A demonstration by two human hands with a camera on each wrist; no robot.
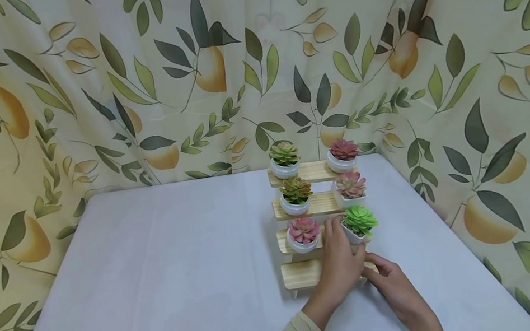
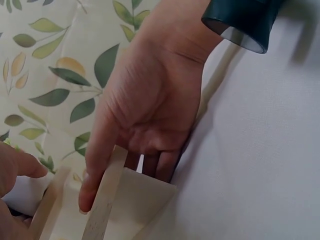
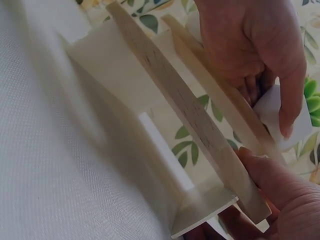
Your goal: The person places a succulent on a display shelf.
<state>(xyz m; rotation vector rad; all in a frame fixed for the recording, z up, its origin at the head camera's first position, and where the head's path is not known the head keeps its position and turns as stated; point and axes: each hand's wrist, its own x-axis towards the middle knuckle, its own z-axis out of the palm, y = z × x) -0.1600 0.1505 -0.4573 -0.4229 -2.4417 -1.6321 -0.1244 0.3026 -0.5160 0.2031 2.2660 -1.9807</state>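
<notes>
A four-step wooden plant stand (image 1: pixel 303 275) with white supports stands on the table. My left hand (image 1: pixel 338 260) grips the white pot (image 1: pixel 354 236) of a bright green artificial succulent (image 1: pixel 360 220) at the right end of the second step from the front; the pot leans a little. In the right wrist view, this hand (image 3: pixel 252 45) has its thumb along the pot's side. With thumb and fingers, my right hand (image 1: pixel 398 289) holds the right end of the lowest step. The left wrist view shows that hand (image 2: pixel 150 95) around the plank (image 2: pixel 106 200), some fingertips hidden behind it.
A pink succulent (image 1: pixel 303 230) sits left on the same step. Higher steps carry a reddish-green one (image 1: pixel 295 190), a pale pink one (image 1: pixel 350 184), a green one (image 1: pixel 283 153) and a dark pink one (image 1: pixel 343 149). Leaf-printed cloth (image 1: pixel 217 115) hangs behind the white table (image 1: pixel 183 267).
</notes>
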